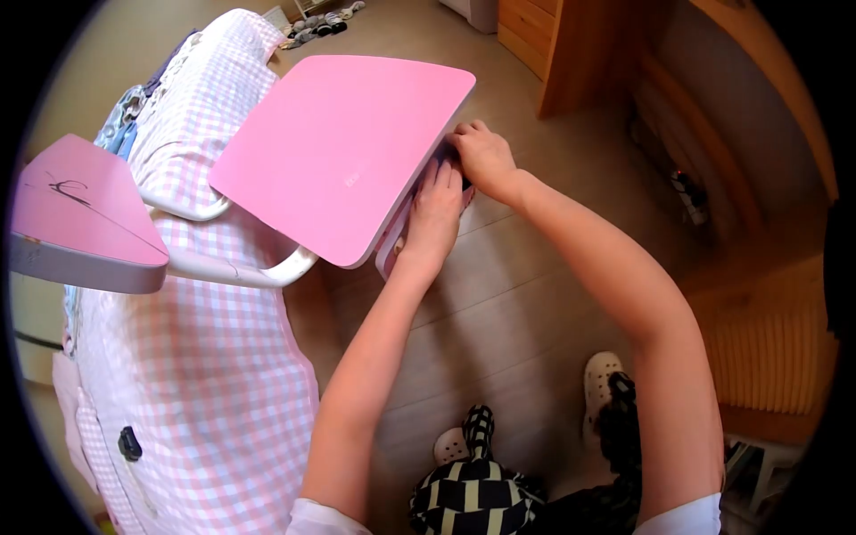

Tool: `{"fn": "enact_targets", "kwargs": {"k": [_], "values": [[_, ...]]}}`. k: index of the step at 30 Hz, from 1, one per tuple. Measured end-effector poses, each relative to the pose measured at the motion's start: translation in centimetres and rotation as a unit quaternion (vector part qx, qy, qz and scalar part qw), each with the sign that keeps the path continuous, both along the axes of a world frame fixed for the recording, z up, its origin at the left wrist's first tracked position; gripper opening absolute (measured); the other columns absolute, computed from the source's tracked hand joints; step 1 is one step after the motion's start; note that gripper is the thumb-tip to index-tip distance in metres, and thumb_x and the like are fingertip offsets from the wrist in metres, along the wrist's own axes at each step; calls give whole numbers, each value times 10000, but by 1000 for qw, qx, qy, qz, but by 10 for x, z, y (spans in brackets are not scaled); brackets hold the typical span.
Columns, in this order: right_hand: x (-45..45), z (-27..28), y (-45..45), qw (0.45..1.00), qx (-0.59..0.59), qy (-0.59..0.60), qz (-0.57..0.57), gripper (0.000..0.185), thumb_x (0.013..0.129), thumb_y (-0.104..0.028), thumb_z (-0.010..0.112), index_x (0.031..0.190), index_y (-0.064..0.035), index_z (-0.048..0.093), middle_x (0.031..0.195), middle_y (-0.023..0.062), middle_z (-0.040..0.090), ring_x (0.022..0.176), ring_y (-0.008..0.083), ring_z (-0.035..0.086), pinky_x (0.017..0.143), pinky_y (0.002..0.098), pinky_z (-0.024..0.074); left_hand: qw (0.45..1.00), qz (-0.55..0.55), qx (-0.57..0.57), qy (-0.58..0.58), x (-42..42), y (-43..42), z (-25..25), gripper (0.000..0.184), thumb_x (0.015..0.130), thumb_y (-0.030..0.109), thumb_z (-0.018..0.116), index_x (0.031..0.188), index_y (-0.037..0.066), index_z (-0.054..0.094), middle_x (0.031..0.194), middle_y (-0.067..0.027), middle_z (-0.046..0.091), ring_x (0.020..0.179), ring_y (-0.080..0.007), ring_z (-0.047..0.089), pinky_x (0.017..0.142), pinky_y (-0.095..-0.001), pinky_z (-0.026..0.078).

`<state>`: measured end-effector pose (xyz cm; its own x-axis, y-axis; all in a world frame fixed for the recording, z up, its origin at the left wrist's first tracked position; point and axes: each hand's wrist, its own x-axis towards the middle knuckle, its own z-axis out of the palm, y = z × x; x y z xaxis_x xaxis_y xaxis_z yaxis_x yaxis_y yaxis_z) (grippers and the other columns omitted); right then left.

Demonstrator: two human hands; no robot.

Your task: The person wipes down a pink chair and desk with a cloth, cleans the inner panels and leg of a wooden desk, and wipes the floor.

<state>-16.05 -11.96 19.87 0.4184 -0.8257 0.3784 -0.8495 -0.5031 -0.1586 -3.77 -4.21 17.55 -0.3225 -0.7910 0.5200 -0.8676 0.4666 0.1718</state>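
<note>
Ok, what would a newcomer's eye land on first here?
The big pink top, upper centre, with the left grip and right grip at its right edge. Then the pink-and-white checked cover down the left side, and the smaller pink panel at far left.

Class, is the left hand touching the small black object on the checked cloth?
Apart: the head view shows checked cloth and floor between left hand and black object.

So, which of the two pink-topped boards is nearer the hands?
The larger board: the left hand and right hand are at its edge; the smaller board is farther left.
</note>
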Motion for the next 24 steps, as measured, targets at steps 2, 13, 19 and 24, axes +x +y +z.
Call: {"fn": "enact_targets", "kwargs": {"k": [2,13,19,24], "values": [[-3,-5,-8,1000,22,-5,3,293,778,-112,614,1067,-88,660,1064,53,629,1072,261,552,841,373,524,1000,8,-9,-3,-3,-7,-2,376,899,181,571,1201,-32,499,1238,-162,505,1213,-336,466,957,-407,453],[-16,-16,-15,987,-68,-61,131,278,760,-103,619,1035,-82,657,1003,63,626,1014,257,570,742,361,540,980,56,-15,-189,5,9,10,484,835,107,609,1279,-39,481,1356,-178,471,1273,-313,451,996,-366,453],[-23,-13,-10,975,-66,-66,201,313,771,-73,614,1082,-38,637,1023,80,613,967,264,568,739,357,527,994,37,101,-32,8,24,20,607,757,-114,489,1352,-12,430,1430,-189,410,1304,-355,424,1055,-408,416],[-25,-2,-3,943,8,-251,220,205,807,-100,628,1009,-69,636,1048,79,602,999,273,571,747,376,526,991,64,118,-19,15,36,22,609,760,-97,494,1355,28,449,1430,-148,428,1306,-309,439,1024,-391,454]]}}
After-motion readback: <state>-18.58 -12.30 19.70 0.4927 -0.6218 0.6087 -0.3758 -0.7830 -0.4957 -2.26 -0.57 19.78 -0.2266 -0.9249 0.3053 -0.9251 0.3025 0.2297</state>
